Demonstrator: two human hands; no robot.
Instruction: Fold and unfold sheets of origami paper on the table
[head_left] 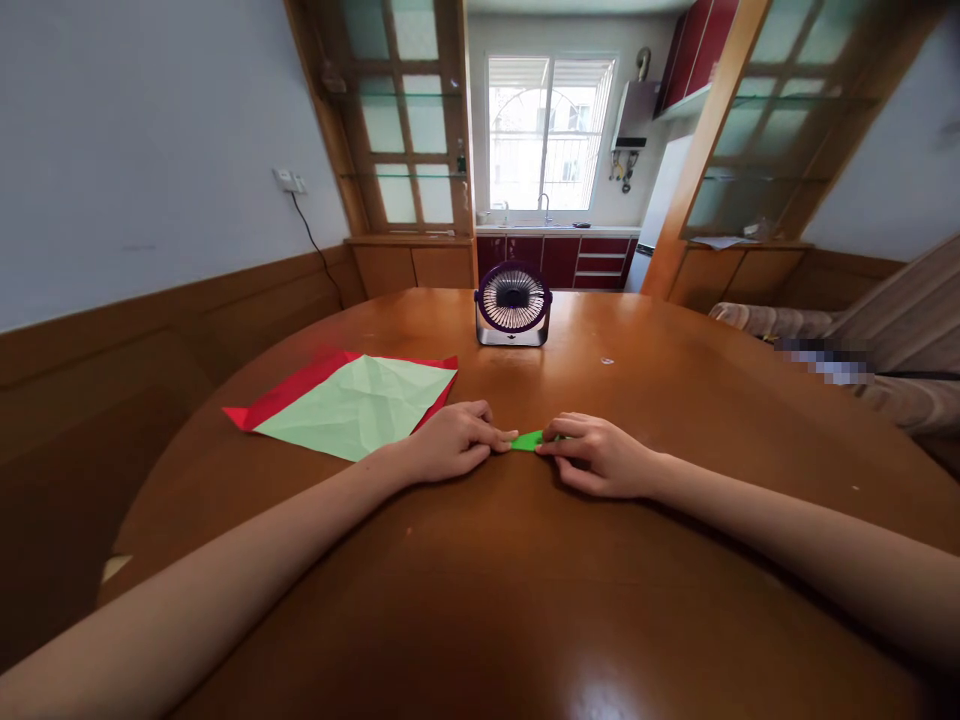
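Observation:
A small folded piece of bright green paper [528, 440] lies flat on the round wooden table [525, 600]. My left hand [452, 441] pinches its left end with curled fingers. Its right end is pressed down by the fingertips of my right hand [595, 455]. Most of the paper is hidden under my fingers. Both forearms rest over the tabletop.
A creased pale green sheet [360, 405] lies on top of a red sheet [289, 390] to the left of my hands. A small purple desk fan [513, 303] stands at the far side of the table. A sofa [862, 350] is at the right.

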